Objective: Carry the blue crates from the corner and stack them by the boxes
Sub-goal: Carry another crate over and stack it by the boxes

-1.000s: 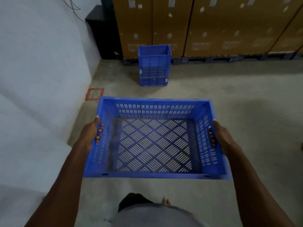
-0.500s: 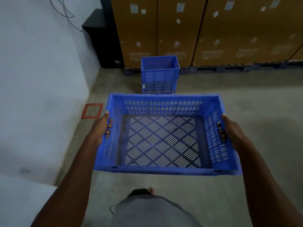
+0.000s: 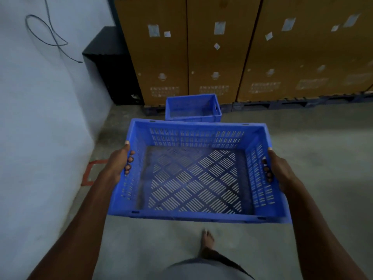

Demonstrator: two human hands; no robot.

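A left hand (image 3: 119, 163) grips one short side of an empty blue crate (image 3: 193, 174), fingers hooked through its handle slot; the right hand (image 3: 279, 168) grips the opposite side, keeping it level. Ahead, a stacked crate (image 3: 192, 108) waits against cardboard boxes (image 3: 218, 49).

Storage or warehouse premises. Evidence: tall labelled cardboard boxes (image 3: 218, 49) ranked on dark pallets (image 3: 286, 103), bare concrete floor (image 3: 314, 142), painted wall (image 3: 40, 118) with loose cable (image 3: 48, 37), red taped floor marking (image 3: 90, 172), stackable blue crates (image 3: 192, 108).
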